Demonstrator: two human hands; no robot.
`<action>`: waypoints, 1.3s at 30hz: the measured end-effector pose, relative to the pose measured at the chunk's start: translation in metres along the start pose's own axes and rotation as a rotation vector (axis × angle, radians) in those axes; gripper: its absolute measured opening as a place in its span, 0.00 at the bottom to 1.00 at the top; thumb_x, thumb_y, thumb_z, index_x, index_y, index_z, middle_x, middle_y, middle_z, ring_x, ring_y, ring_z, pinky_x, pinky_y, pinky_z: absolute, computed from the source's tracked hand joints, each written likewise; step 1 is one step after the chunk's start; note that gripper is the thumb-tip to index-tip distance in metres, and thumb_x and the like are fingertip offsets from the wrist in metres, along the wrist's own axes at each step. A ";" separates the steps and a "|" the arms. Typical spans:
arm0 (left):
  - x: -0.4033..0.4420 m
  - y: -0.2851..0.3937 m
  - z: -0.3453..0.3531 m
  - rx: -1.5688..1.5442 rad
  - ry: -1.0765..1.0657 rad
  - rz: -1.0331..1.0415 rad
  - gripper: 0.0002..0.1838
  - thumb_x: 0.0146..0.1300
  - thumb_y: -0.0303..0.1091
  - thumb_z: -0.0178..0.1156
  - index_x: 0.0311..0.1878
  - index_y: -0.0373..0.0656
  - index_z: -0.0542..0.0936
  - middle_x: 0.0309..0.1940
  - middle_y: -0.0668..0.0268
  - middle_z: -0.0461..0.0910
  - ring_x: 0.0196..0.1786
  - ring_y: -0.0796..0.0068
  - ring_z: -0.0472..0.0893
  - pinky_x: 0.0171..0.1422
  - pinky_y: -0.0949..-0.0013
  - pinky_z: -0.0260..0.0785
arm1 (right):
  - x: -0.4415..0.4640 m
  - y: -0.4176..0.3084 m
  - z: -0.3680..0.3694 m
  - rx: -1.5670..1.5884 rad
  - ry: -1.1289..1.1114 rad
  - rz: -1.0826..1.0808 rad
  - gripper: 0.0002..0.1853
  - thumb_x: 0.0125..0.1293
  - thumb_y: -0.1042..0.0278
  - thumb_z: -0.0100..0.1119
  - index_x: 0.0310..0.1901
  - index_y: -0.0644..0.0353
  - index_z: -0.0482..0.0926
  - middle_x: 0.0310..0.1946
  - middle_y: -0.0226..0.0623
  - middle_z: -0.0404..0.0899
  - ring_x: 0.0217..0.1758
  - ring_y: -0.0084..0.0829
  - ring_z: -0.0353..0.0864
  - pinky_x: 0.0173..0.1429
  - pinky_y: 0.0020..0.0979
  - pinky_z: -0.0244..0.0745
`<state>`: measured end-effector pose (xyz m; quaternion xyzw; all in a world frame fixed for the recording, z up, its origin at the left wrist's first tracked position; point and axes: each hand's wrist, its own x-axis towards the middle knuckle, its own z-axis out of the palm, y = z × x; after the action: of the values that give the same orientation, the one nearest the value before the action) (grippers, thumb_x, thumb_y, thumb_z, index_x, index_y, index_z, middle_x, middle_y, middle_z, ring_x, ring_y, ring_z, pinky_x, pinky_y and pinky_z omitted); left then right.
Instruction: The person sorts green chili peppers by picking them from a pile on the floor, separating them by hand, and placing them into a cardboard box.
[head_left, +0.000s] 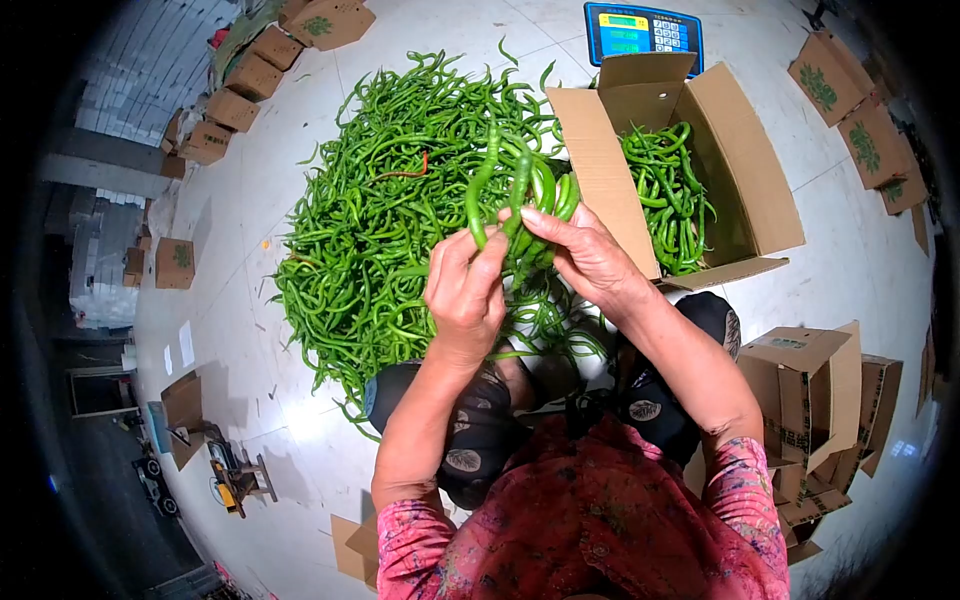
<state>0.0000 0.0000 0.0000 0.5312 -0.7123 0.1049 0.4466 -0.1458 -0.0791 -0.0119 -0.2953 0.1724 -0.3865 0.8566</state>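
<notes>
Over the right edge of a large heap of long green peppers (370,225), my two hands are close together. My left hand (467,285) is closed, its thumb and fingers pinching a curved green pepper (480,190). Wrapped round a bunch of green peppers (545,190) is my right hand (592,255), thumb on top. A single red pepper (412,170) lies on the heap. To the right of my hands stands an open cardboard box (605,165), with green peppers (665,190) along its left side.
A blue scale display (643,38) stands behind the box. Empty cartons (805,390) are stacked at the right, near my knee. More closed boxes (232,110) line the back left, others (870,145) the far right. A yellow and black tool (232,480) sits at lower left.
</notes>
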 end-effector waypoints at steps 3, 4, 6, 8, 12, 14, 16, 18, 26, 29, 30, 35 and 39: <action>0.001 0.000 -0.003 0.017 -0.044 0.012 0.22 0.47 0.14 0.60 0.48 0.38 0.81 0.41 0.55 0.81 0.41 0.54 0.81 0.47 0.60 0.74 | 0.002 0.002 0.003 0.002 0.023 -0.056 0.25 0.63 0.71 0.65 0.61 0.60 0.68 0.53 0.31 0.74 0.54 0.23 0.76 0.62 0.29 0.69; 0.000 0.000 -0.004 -0.016 -0.071 -0.020 0.21 0.47 0.14 0.60 0.48 0.38 0.81 0.41 0.55 0.81 0.42 0.55 0.81 0.47 0.61 0.74 | 0.002 0.003 0.003 -0.006 0.039 -0.069 0.25 0.63 0.72 0.66 0.60 0.60 0.68 0.52 0.31 0.74 0.53 0.23 0.76 0.61 0.28 0.70; -0.001 0.001 -0.004 -0.096 -0.105 -0.092 0.22 0.49 0.13 0.59 0.49 0.38 0.81 0.43 0.55 0.81 0.44 0.56 0.81 0.50 0.62 0.73 | 0.000 0.003 0.002 -0.049 0.092 -0.079 0.25 0.61 0.73 0.67 0.59 0.60 0.68 0.50 0.30 0.74 0.52 0.22 0.76 0.60 0.28 0.71; -0.001 0.004 -0.003 -0.187 -0.115 -0.166 0.23 0.51 0.12 0.57 0.52 0.38 0.80 0.46 0.55 0.81 0.47 0.57 0.81 0.53 0.63 0.73 | -0.003 0.000 0.000 -0.115 0.161 -0.078 0.26 0.60 0.73 0.67 0.58 0.60 0.68 0.48 0.30 0.74 0.50 0.22 0.76 0.58 0.27 0.72; 0.006 0.013 -0.005 -0.244 -0.113 -0.214 0.23 0.54 0.14 0.57 0.55 0.39 0.78 0.50 0.55 0.81 0.52 0.58 0.80 0.58 0.62 0.71 | -0.005 -0.002 0.003 -0.118 0.151 -0.050 0.24 0.63 0.73 0.64 0.60 0.61 0.68 0.47 0.28 0.76 0.50 0.19 0.76 0.58 0.23 0.70; 0.001 0.006 -0.002 -0.197 -0.133 -0.157 0.23 0.52 0.14 0.58 0.54 0.38 0.79 0.50 0.55 0.81 0.50 0.56 0.80 0.57 0.61 0.72 | -0.005 -0.001 0.000 -0.116 0.144 -0.041 0.24 0.63 0.73 0.64 0.60 0.61 0.68 0.47 0.29 0.76 0.49 0.19 0.76 0.58 0.23 0.70; 0.002 0.003 -0.001 -0.106 -0.131 -0.044 0.24 0.49 0.15 0.58 0.52 0.38 0.80 0.49 0.54 0.80 0.48 0.55 0.80 0.53 0.61 0.73 | -0.007 -0.005 0.008 -0.090 0.163 -0.039 0.23 0.63 0.72 0.64 0.57 0.61 0.68 0.45 0.30 0.75 0.47 0.21 0.77 0.53 0.25 0.73; 0.005 0.004 0.000 -0.013 -0.121 0.058 0.22 0.46 0.18 0.59 0.49 0.39 0.81 0.47 0.54 0.80 0.44 0.55 0.80 0.48 0.60 0.74 | -0.007 -0.005 0.006 -0.076 0.190 -0.048 0.21 0.63 0.71 0.64 0.55 0.60 0.69 0.44 0.30 0.75 0.45 0.22 0.78 0.51 0.25 0.74; 0.008 0.012 0.003 0.179 -0.279 0.123 0.18 0.44 0.20 0.62 0.43 0.40 0.79 0.47 0.54 0.75 0.45 0.55 0.78 0.47 0.60 0.73 | -0.002 -0.003 0.002 -0.080 0.066 0.001 0.14 0.66 0.60 0.64 0.47 0.56 0.75 0.39 0.24 0.77 0.43 0.19 0.77 0.49 0.25 0.74; 0.005 0.008 0.006 0.172 -0.312 0.188 0.17 0.47 0.24 0.62 0.44 0.42 0.78 0.49 0.57 0.75 0.45 0.59 0.77 0.46 0.60 0.71 | -0.002 -0.002 -0.007 -0.094 0.111 0.004 0.13 0.64 0.67 0.63 0.48 0.59 0.75 0.38 0.28 0.79 0.40 0.21 0.79 0.47 0.25 0.75; 0.004 0.008 0.005 0.092 -0.365 0.161 0.23 0.46 0.22 0.61 0.50 0.43 0.78 0.52 0.55 0.73 0.49 0.57 0.77 0.51 0.59 0.72 | -0.001 0.000 -0.013 -0.059 0.136 0.002 0.13 0.63 0.69 0.63 0.48 0.60 0.75 0.38 0.28 0.79 0.40 0.21 0.79 0.47 0.25 0.76; 0.005 0.008 -0.003 -0.395 -0.313 -0.276 0.28 0.54 0.16 0.58 0.61 0.41 0.74 0.59 0.54 0.72 0.57 0.58 0.76 0.61 0.61 0.71 | 0.000 -0.006 -0.015 0.001 0.110 0.062 0.13 0.60 0.76 0.60 0.48 0.64 0.76 0.37 0.34 0.81 0.41 0.25 0.81 0.48 0.28 0.78; 0.012 0.000 -0.019 -1.053 -0.089 -0.930 0.27 0.63 0.25 0.61 0.64 0.31 0.68 0.60 0.53 0.73 0.53 0.69 0.79 0.60 0.67 0.71 | -0.002 -0.012 -0.008 -0.120 0.023 0.051 0.25 0.59 0.72 0.63 0.59 0.66 0.71 0.46 0.39 0.81 0.49 0.27 0.79 0.60 0.31 0.72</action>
<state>0.0097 0.0036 0.0198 0.4977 -0.3850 -0.4775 0.6132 -0.1576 -0.0869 -0.0106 -0.3374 0.2125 -0.3569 0.8448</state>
